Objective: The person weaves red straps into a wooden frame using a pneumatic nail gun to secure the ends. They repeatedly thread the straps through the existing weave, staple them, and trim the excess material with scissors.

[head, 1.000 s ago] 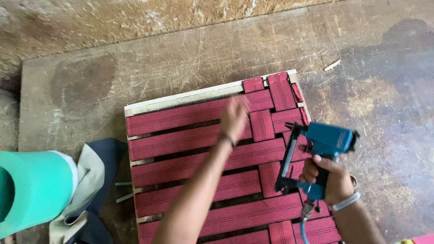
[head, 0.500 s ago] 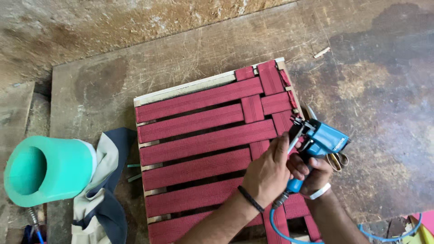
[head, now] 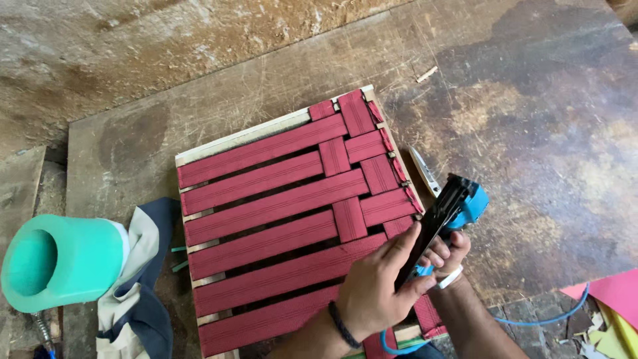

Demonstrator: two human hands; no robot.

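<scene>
A wooden frame [head: 226, 141] woven with red webbing straps [head: 279, 206] lies on a worn wooden board. My right hand [head: 446, 254] grips a blue pneumatic staple gun [head: 458, 205] at the frame's right edge. My left hand [head: 382, 282] reaches across the straps, and its fingers rest on the gun's long black magazine. A blue air hose [head: 531, 319] runs from the gun toward the lower right.
A pair of scissors [head: 423, 170] lies beside the frame's right edge. A green foam roll [head: 63, 260] and a grey and navy cloth [head: 139, 292] sit at the left. Pink and yellow sheets [head: 608, 299] show at the lower right corner.
My left hand left the upper straps and came down to the staple gun. The gun has tilted, its magazine now pointing at the frame's right edge. The view shifted right.
</scene>
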